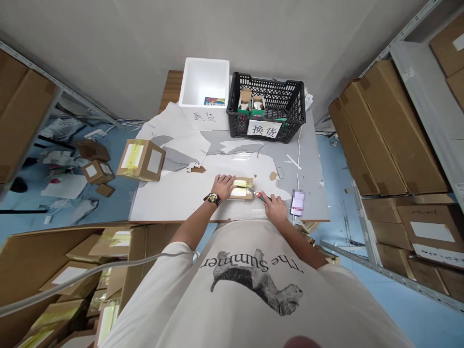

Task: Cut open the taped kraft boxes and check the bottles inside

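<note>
The right grip (276, 208) is closed around the red-and-dark handle of a cutter (259, 195), whose blade points left onto the yellow-taped top of a small cardboard box (247, 195). The left grip (224, 186), with a watch (212, 198) at the wrist, lies over the box's left end, fingers on its top, and hides that end; how tightly it closes cannot be told. The box lies near the front edge of the counter (311, 179), straight ahead of the wearer. Just right of the right grip lies a phone (297, 203), with a white cable (299, 154) running back from it. A larger taped box (154, 162) sits toward the counter's left edge, well apart from the hands. Across the back stand a white foam box (220, 121) and, just right of it, a black crate (237, 128) holding small cartons (257, 112). Torn white paper (174, 203) covers much of the counter. Below, at left, a big open carton (139, 246) holds taped parcels (74, 280).
</note>
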Motion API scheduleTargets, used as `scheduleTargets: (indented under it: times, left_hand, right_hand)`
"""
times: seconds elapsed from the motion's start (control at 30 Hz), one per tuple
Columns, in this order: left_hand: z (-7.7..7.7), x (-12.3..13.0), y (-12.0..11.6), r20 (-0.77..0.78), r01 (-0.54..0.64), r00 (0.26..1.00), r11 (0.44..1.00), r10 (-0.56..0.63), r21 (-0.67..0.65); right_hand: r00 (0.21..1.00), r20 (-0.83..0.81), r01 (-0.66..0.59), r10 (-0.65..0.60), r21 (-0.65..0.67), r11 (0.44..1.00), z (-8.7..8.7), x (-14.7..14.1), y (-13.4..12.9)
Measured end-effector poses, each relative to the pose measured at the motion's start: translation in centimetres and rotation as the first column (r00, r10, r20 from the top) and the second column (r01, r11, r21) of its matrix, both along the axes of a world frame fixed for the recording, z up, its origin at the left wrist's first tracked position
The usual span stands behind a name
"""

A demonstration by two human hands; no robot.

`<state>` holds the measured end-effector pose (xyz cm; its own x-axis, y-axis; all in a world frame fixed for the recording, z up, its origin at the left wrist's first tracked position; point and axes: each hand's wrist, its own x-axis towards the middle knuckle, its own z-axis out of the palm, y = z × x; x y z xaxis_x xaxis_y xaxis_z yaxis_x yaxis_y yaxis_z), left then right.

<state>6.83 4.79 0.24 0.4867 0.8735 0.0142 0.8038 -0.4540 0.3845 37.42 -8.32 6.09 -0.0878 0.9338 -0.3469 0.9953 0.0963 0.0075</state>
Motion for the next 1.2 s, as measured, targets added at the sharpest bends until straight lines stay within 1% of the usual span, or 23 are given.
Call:
scheduleTargets:
  times: [0.1,0.2,0.3,0.37,0.53,0.63,0.73,0.83,0.93,0.97,1.03,1.07,1.13,1.17,1.2]
  left_hand:
    - [0.1,0.0,0.2,0.009,0.001,1.000,1.000,-0.001,0.000]
    - [0.3,0.0,0.4,0.010,0.008,1.000,1.000,-0.008,-0.004]
    - [0.5,0.0,0.5,0.002,0.026,1.000,1.000,-0.026,-0.006]
    - [0.5,0.1,0.5,-0.004,0.026,1.000,1.000,-0.026,-0.008]
    - [0.2,0.6,0.6,-0.008,-0.036,0.999,0.999,0.036,0.002]
    - [0.0,0.7,0.3,-0.013,0.001,1.000,1.000,-0.001,0.014]
    - [0.2,0.7,0.1,-0.014,0.038,0.999,0.999,-0.038,0.023]
    - [0.5,0.6,0.2,0.001,0.064,0.998,0.998,-0.064,0.021]
    - [0.8,0.6,0.3,0.020,0.064,0.998,0.998,-0.064,0.004]
    - [0.9,0.6,0.3,0.027,0.059,0.998,0.998,-0.059,-0.004]
    - [1.0,0.5,0.3,0.042,0.047,0.998,0.999,-0.046,-0.021]
    - [1.0,0.5,0.4,0.051,0.043,0.998,0.999,-0.041,-0.030]
    - [1.0,0.5,0.6,0.068,0.028,0.997,0.999,-0.026,-0.042]
    - [1.0,0.5,0.7,0.073,0.017,0.997,0.999,-0.013,-0.045]
    - [1.0,0.6,0.8,0.077,0.005,0.997,0.999,-0.002,-0.047]
  right_hand:
    - [0.999,-0.019,0.030,-0.031,-0.026,0.999,-0.2,-1.1,0.3]
    - [0.998,-0.041,0.039,-0.041,-0.059,0.997,0.2,-2.1,0.9]
    - [0.998,-0.049,0.046,-0.050,-0.083,0.995,0.7,-2.6,1.3]
    - [0.997,-0.051,0.046,-0.051,-0.093,0.995,1.0,-2.7,1.4]
    - [0.997,-0.050,0.046,-0.052,-0.107,0.993,1.8,-2.3,1.2]
    - [0.997,-0.044,0.053,-0.058,-0.119,0.992,2.2,-1.7,0.6]
    - [0.997,-0.028,0.068,-0.073,-0.129,0.989,2.1,-1.4,0.2]
    - [0.999,-0.013,0.051,-0.053,-0.122,0.991,1.6,-2.0,1.0]
    - [1.000,-0.027,-0.011,0.008,-0.101,0.995,1.1,-2.1,3.1]
    - [0.999,-0.034,-0.034,0.031,-0.092,0.995,1.1,-1.6,3.8]
    - [0.999,-0.030,-0.041,0.039,-0.068,0.997,1.3,0.5,5.1]
    - [1.000,-0.014,-0.008,0.007,-0.054,0.999,1.4,2.0,5.6]
    - [0.991,0.016,0.132,-0.132,-0.015,0.991,1.9,5.5,6.1]
    - [0.982,-0.003,0.191,-0.191,0.000,0.982,2.1,7.0,6.2]
    - [0.970,-0.057,0.236,-0.236,0.004,0.972,2.2,8.3,6.1]
